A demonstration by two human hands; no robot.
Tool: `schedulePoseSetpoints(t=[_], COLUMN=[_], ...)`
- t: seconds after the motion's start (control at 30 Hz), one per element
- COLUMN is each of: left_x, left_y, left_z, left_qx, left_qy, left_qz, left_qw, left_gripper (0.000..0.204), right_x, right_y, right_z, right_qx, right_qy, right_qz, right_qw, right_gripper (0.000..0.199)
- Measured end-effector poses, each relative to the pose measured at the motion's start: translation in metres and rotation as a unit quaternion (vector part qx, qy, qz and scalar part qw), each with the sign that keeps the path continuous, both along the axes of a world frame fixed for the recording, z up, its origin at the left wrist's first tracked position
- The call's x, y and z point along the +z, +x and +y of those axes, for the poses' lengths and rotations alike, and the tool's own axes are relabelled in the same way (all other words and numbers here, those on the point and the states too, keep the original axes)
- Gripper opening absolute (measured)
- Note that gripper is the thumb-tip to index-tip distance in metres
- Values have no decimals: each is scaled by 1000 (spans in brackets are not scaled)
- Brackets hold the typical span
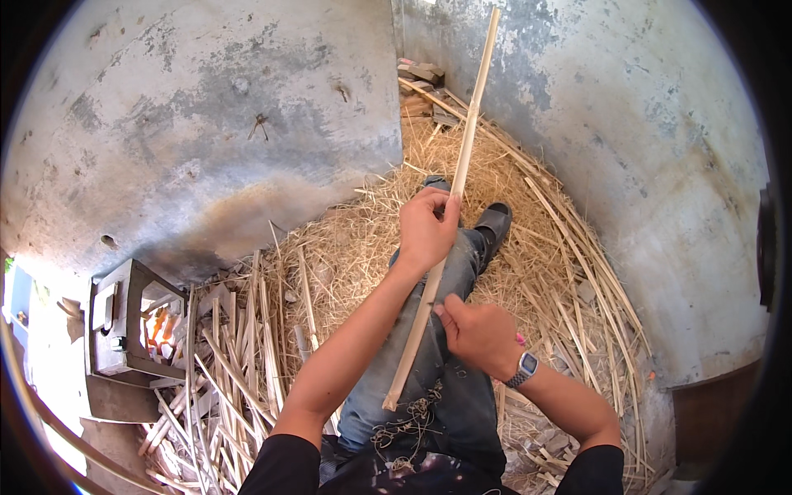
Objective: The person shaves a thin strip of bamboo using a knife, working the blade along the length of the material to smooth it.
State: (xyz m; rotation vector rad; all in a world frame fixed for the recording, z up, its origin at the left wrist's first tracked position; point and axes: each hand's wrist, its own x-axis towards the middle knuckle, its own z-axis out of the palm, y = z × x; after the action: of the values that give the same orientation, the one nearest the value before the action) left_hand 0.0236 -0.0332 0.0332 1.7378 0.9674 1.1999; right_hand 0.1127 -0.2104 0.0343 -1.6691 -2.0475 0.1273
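Observation:
A long, pale bamboo strip (412, 337) slants across my lap, its far end reaching up past my feet toward the corner. My left hand (429, 228) is closed around it near the middle, with thumb and fingers pinching its sides. Lower down, my right hand (485, 332) is curled into a fist, its thumb side against the strip's right edge. A small dark spot shows on the strip at that thumb; whatever the right fist holds, if anything, is hidden. Tangled thin shavings (410, 425) lie on my lap below the strip's near end.
Straw-like shavings (346, 247) cover the floor around my legs. More long strips (569, 223) lie along the curved-looking right wall (652, 165). Several sticks (239, 363) are heaped at the left beside a box-like metal frame (136, 330). Grey walls stand close on both sides.

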Motion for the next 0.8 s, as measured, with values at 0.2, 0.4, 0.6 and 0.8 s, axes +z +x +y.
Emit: schedulePoseSetpoints(t=[0.2,0.4,0.6,0.8], left_x=[4,5,11,14], left_y=[1,0,-1,0], left_z=[-4,-3,-2,-5], left_qx=[5,16,-18,17], left_qy=[8,-45,-51,-78], left_qz=[9,-33,-1,-44], left_qw=[1000,998,999,996], left_gripper=[30,29,32,28], right_x=[9,1,4,3], right_y=[12,-3,5,1], right_z=[29,-1,18,6], right_qx=[-79,-6,-58,-20], right_qy=[56,1,43,46], right_qz=[-22,-34,-22,9], right_qw=[995,999,997,999], right_gripper=[28,29,29,27])
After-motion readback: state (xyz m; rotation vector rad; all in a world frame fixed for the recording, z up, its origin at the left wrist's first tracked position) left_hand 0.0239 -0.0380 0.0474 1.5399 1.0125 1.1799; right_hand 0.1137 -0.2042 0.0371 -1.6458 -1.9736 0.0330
